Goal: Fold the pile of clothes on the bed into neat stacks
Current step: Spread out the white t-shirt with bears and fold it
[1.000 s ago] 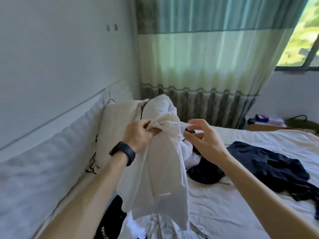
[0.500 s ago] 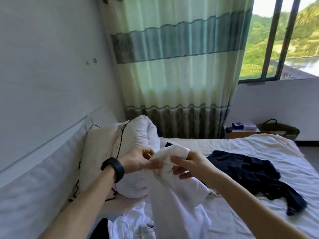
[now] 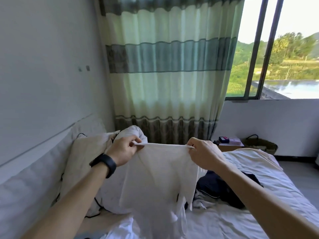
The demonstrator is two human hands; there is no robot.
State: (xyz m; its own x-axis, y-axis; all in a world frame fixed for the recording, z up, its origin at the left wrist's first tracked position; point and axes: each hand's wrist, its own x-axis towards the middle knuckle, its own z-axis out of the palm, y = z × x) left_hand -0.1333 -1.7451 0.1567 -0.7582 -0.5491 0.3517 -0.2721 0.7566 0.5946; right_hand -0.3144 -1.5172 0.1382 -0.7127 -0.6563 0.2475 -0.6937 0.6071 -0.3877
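At frame centre, our left hand [image 3: 124, 150] and right hand [image 3: 203, 153] pinch the white garment [image 3: 160, 178]; we keep its top edge taut and level.

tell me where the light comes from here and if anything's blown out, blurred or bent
Head view: daylight enters by the window at upper right, its sky blown out white; the curtain glows backlit; the wide lens tilts the window bars and stretches the forearms near the bottom edge; the garment, left hand and right hand look fairly sharp; the curtain's top is smeared.
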